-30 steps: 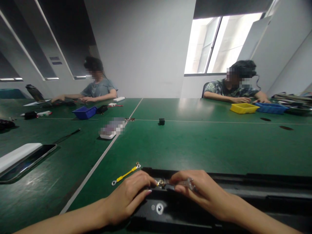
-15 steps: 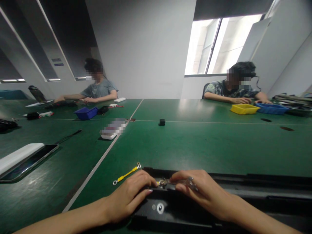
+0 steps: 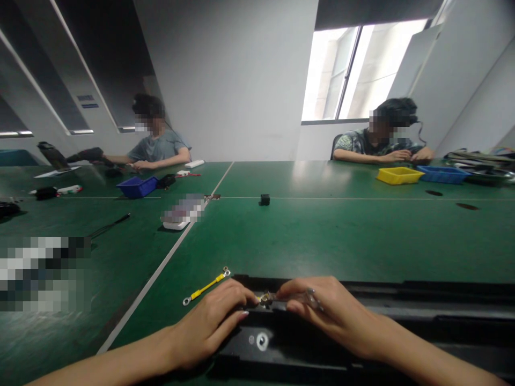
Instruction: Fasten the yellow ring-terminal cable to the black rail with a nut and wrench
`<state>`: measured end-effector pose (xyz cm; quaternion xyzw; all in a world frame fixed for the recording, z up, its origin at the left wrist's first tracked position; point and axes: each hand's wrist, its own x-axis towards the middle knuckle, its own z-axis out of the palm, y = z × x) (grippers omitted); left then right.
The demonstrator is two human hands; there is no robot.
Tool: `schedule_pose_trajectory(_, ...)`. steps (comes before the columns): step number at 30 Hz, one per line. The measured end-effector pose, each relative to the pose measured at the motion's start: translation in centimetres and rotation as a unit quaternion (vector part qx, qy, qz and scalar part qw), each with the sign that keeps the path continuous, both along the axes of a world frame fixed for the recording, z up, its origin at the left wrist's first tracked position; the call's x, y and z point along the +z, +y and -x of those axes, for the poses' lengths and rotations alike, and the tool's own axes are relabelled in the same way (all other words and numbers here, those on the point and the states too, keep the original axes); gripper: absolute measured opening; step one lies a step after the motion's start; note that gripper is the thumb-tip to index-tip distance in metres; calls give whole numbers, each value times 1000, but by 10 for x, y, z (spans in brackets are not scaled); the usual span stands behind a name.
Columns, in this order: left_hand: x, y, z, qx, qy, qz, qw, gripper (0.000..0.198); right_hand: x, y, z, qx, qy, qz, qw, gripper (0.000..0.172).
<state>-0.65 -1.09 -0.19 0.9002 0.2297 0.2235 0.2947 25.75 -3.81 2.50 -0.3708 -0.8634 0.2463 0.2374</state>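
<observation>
A long black metal rail [image 3: 402,313] lies along the near edge of the green table [image 3: 322,236]. My left hand [image 3: 215,319] rests on its left end, fingers curled, fingertips pressed beside a small brass fitting [image 3: 264,298] on the rail. My right hand [image 3: 322,308] is closed round a slim metal tool [image 3: 311,299] whose tip meets that fitting. A short yellow wire with ring terminals [image 3: 205,287] lies on the table just left of the rail, apart from both hands.
Two other people sit at the far side, one at the back left, one at the back right. A blue bin [image 3: 138,186], a yellow bin [image 3: 398,175], another blue bin [image 3: 441,174], a small black block [image 3: 264,200] and a white box [image 3: 177,222] lie on the table.
My hands have stayed on the fitting with only slight finger shifts. The view has drifted a little. The person at the back left now holds a dark tool out over the table.
</observation>
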Motion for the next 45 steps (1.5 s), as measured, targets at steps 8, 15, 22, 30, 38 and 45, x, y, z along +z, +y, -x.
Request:
schedule_pose_trajectory(8,-1,1,0,2,4,-1,1000,19,-3,1,-2,-4,2,-19,1000,28)
schedule_pose_trajectory(15,-1,-1,1,1,12,8,1000,19,-5,1,-2,-1,17,-31,999,28)
schedule_pose_trajectory(22,-1,1,1,3,11,3,1000,19,-3,-1,-1,4,18,-25,1000,27)
schedule_pose_trajectory(30,-2,1,1,0,7,4,1000,19,-4,1,-2,16,27,-35,999,24)
schedule_pose_trajectory(38,-2,1,1,2,9,5,1000,20,-4,1,-2,18,29,-27,999,25)
schedule_pose_trajectory(45,-3,1,0,3,7,1,1000,21,-2,2,-1,16,25,-35,999,26)
